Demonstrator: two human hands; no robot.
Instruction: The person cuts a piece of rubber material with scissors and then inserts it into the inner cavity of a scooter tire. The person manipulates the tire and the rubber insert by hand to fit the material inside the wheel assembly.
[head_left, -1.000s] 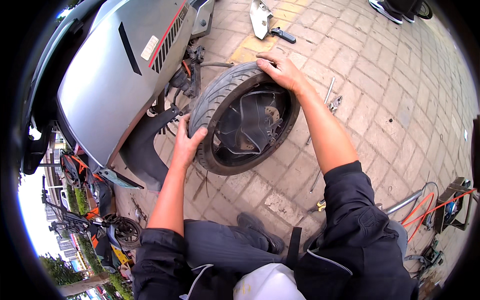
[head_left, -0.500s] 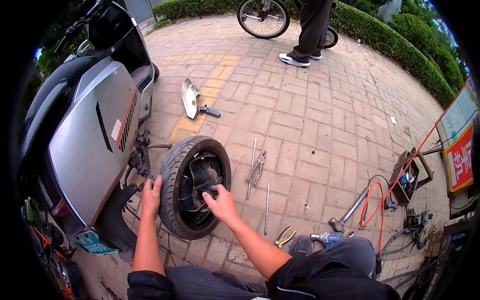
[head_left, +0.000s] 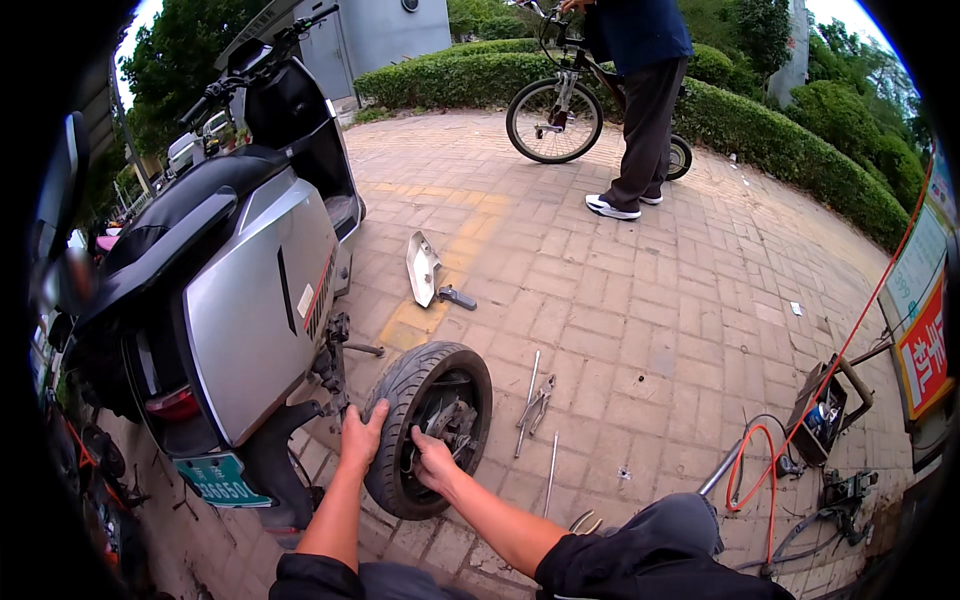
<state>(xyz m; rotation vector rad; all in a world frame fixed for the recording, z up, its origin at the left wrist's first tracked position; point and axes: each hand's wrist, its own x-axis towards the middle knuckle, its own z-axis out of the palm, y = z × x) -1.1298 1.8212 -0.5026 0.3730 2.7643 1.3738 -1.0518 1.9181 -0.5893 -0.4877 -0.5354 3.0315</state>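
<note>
A scooter wheel (head_left: 478, 400) with a black treaded tyre stands upright on the paving beside a silver scooter (head_left: 245, 310). My left hand (head_left: 362, 437) is closed against the tyre's tread on the scooter side, thumb up, its other fingers partly hidden. My right hand (head_left: 433, 462) reaches inside the wheel, fingers bent at the inner rim edge near the hub (head_left: 455, 425); the fingertips are partly hidden. Right of the wheel lie pliers (head_left: 537, 405) and thin metal rods (head_left: 551, 475).
A white body panel (head_left: 422, 270) and a small dark part (head_left: 458, 298) lie beyond the wheel. At right are a toolbox (head_left: 820, 420), an orange hose (head_left: 740, 470) and a hammer handle (head_left: 718, 472). A person (head_left: 645, 130) stands by a bicycle (head_left: 555, 120).
The view has tilted up, so the scene sits lower. My right hand has let go of a dark flexible piece that showed inside the wheel and moved to the near rim; the hub now shows.
</note>
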